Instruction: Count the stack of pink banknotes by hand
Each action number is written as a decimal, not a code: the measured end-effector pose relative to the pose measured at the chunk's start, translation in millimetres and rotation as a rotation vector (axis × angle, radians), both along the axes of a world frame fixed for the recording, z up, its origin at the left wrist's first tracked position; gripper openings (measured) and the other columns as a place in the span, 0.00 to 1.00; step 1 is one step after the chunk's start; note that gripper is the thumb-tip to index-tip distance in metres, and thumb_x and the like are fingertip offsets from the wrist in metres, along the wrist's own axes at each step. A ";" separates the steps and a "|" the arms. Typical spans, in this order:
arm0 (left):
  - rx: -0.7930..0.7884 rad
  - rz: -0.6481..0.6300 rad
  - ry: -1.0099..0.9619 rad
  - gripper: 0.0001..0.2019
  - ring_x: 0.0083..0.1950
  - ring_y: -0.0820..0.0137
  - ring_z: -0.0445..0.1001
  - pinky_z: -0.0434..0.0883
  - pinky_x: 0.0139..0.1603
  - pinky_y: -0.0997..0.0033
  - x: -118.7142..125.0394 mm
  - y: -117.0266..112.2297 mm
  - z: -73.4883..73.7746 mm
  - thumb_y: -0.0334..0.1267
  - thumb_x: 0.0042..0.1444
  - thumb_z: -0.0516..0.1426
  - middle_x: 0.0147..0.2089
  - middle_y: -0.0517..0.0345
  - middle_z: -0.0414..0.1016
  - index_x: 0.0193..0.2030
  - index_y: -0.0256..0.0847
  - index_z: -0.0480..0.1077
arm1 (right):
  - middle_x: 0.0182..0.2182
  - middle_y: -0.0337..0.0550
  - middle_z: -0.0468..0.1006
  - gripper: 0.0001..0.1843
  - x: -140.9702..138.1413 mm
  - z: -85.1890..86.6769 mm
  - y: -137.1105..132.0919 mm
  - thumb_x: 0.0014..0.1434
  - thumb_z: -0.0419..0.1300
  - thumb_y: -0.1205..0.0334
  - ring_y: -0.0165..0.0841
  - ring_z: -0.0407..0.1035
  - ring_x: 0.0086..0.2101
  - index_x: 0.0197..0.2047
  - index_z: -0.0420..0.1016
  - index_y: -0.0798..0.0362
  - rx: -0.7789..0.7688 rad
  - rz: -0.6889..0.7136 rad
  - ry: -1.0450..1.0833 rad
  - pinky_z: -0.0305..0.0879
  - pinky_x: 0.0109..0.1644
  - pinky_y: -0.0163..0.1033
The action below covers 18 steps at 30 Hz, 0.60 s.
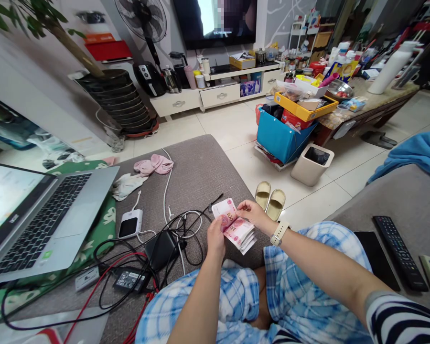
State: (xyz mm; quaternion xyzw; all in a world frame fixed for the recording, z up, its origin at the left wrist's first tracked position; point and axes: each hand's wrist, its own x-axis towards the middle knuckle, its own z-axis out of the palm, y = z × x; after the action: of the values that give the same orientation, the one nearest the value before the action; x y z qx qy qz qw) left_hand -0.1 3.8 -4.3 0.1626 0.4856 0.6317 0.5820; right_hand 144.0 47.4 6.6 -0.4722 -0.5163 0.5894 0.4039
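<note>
A stack of pink 100 banknotes [240,235] is folded between my two hands, above the edge of the grey sofa seat. My left hand [217,235] grips the stack from its left side, with the thumb on top. At the upper right, my right hand [253,213] pinches the notes between thumb and fingers, and one part of the stack [223,206] is bent up away from the rest. The number 100 shows on both parts. A pale watch [280,233] is on my right wrist.
Left of my hands lie tangled black cables [186,222], a power adapter [131,279], a white device [130,223] and an open laptop [53,215]. On the right are a remote control [399,252] and a black phone [376,260]. Slippers [275,204] and a bin [312,165] stand on the floor ahead.
</note>
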 end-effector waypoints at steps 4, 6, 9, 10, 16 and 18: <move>-0.006 -0.037 0.004 0.16 0.35 0.61 0.79 0.73 0.43 0.60 1.3 -1.4 2.1 0.45 0.41 0.66 0.35 0.49 0.81 0.33 0.35 0.77 | 0.28 0.38 0.75 0.11 -1.1 -2.9 1.5 0.48 0.66 0.56 0.31 0.67 0.30 0.32 0.73 0.54 -0.033 0.049 0.062 0.63 0.37 0.37; -0.013 -0.062 -0.001 0.15 0.35 0.61 0.79 0.73 0.43 0.60 2.1 -2.3 2.8 0.44 0.41 0.66 0.35 0.49 0.81 0.33 0.34 0.77 | 0.27 0.37 0.75 0.11 -2.3 -4.9 2.3 0.48 0.65 0.56 0.31 0.67 0.29 0.29 0.72 0.54 -0.040 0.059 0.086 0.62 0.36 0.37; -0.022 -0.091 -0.005 0.16 0.35 0.62 0.79 0.73 0.43 0.62 3.2 -3.8 3.7 0.42 0.40 0.67 0.35 0.49 0.81 0.34 0.34 0.76 | 0.24 0.36 0.73 0.11 -3.8 -7.2 3.5 0.48 0.65 0.56 0.30 0.66 0.27 0.26 0.70 0.54 -0.041 0.059 0.094 0.62 0.35 0.36; -0.025 -0.098 -0.010 0.16 0.35 0.62 0.79 0.73 0.43 0.62 3.4 -4.3 4.1 0.42 0.41 0.67 0.35 0.49 0.81 0.35 0.34 0.76 | 0.24 0.35 0.73 0.11 -4.2 -7.4 3.7 0.48 0.65 0.55 0.30 0.65 0.27 0.27 0.69 0.54 -0.042 0.057 0.096 0.62 0.35 0.36; -0.031 -0.138 -0.069 0.17 0.38 0.60 0.80 0.73 0.47 0.58 2.9 -5.1 1.6 0.44 0.46 0.64 0.38 0.46 0.81 0.38 0.32 0.76 | 0.22 0.33 0.69 0.13 -3.8 -4.8 3.8 0.48 0.63 0.53 0.28 0.62 0.26 0.28 0.67 0.53 -0.033 0.028 0.076 0.58 0.32 0.34; -0.029 -0.133 -0.091 0.18 0.40 0.60 0.80 0.72 0.50 0.59 1.6 -3.9 -4.3 0.45 0.47 0.64 0.40 0.45 0.81 0.40 0.31 0.76 | 0.21 0.32 0.68 0.13 -2.6 -4.4 3.2 0.49 0.62 0.53 0.27 0.61 0.25 0.27 0.66 0.53 -0.023 0.016 0.062 0.58 0.31 0.34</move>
State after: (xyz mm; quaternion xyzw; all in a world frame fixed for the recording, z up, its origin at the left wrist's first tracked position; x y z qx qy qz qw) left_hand 1.5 -0.1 -8.6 0.1574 0.4559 0.5912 0.6465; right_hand 141.3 50.6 2.2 -0.4542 -0.5005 0.6127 0.4096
